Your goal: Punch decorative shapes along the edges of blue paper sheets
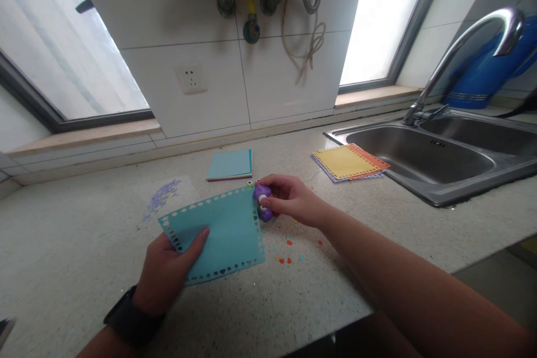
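Left hand (165, 271) pinches blue paper (230, 235), whose visible edges seem almost fully punched; right hand (293, 201) clasps purple punch (265, 214).

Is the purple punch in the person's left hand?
No, the right hand holds the purple punch, while the left hand grips the teal sheet.

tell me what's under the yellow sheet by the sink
Under the yellow sheet, an orange sheet sticks out on the right, and purple paper shows along the left edge. The rest is covered, so how many sheets lie there cannot be told.
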The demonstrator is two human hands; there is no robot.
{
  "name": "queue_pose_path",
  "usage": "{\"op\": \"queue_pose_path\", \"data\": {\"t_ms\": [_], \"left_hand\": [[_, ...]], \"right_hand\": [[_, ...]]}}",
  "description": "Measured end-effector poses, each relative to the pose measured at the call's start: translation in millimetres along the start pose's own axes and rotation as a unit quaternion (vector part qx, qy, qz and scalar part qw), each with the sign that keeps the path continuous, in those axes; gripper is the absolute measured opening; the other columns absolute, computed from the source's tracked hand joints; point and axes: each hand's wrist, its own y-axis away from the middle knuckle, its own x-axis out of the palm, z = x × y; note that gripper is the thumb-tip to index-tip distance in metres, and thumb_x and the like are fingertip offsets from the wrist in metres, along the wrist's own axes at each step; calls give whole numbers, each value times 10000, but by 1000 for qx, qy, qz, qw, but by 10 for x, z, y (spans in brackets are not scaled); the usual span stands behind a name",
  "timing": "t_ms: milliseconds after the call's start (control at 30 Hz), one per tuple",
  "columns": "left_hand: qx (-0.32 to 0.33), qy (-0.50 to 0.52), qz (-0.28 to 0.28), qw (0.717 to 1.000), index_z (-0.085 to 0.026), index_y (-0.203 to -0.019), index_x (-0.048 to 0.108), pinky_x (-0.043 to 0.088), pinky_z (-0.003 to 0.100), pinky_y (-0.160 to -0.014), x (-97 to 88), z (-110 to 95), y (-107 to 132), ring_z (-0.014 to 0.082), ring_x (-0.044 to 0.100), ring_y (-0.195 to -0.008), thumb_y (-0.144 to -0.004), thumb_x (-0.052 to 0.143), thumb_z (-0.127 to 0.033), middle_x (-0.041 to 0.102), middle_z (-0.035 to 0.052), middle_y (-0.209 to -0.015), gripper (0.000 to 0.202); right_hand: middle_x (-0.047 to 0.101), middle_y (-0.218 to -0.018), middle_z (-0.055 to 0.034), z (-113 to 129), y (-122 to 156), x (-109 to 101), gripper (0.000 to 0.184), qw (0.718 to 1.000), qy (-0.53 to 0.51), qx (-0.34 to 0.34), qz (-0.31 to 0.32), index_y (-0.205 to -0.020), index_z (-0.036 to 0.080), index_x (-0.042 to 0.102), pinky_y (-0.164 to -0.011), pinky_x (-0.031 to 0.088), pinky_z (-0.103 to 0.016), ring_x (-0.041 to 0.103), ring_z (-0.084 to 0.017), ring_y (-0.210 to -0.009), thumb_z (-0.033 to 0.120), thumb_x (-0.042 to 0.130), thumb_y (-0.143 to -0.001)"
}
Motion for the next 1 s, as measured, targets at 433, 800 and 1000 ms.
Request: {"op": "queue_pose_path", "data": {"t_ms": [433, 800, 1000], "left_hand": [[-14, 12, 34, 999, -206, -950, 739, 635, 408, -828, -15, 70, -16, 289, 764, -885, -746, 773, -496, 804, 56, -997, 356], [-17, 9, 53, 998, -191, -955, 734, 634, 430, -828, -16, 58, -20, 302, 761, -885, -748, 765, -526, 803, 67, -975, 395], [-18, 12, 53, 998, -191, -967, 732, 636, 427, -821, -17, 56, -17, 312, 756, -921, -753, 760, -523, 800, 72, -997, 395]], "right_hand": [[592, -798, 12, -61, 5, -19, 315, 995, 8, 88, 42, -989, 181, 693, -608, 469, -220, 558, -94, -674, 396, 802, -785], [493, -712, 32, -69, 5, 27, 328, 992, 26, 98, 75, -735, 169, 575, -596, 359, -253, 454, -101, -639, 425, 762, -816], [493, -691, 30, -70, 3, 40, 332, 991, 25, 109, 74, -733, 168, 579, -571, 324, -260, 446, -106, -624, 438, 753, -818]]}}
